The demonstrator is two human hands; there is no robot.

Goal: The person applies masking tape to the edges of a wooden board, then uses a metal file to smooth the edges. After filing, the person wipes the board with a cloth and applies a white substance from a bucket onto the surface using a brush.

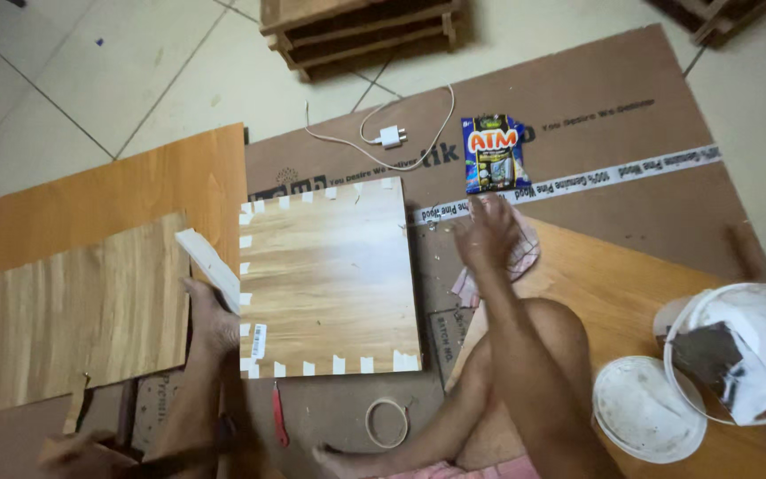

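The left hand [210, 319] grips a pale wooden strip [208, 266] at the tape-edged square wood-veneer panel's [330, 279] left edge; the right hand [488, 232], fingers blurred, state unclear, rests on a pinkish rag [518, 257]; a slipping strip could shift the veneer.

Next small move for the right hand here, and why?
Probably close the right hand on the pinkish cloth under it and lift it. The hand is blurred, fingers spread over the cloth, grip unclear. The left hand already rests by the pale wood strip at the edge of the taped square panel.
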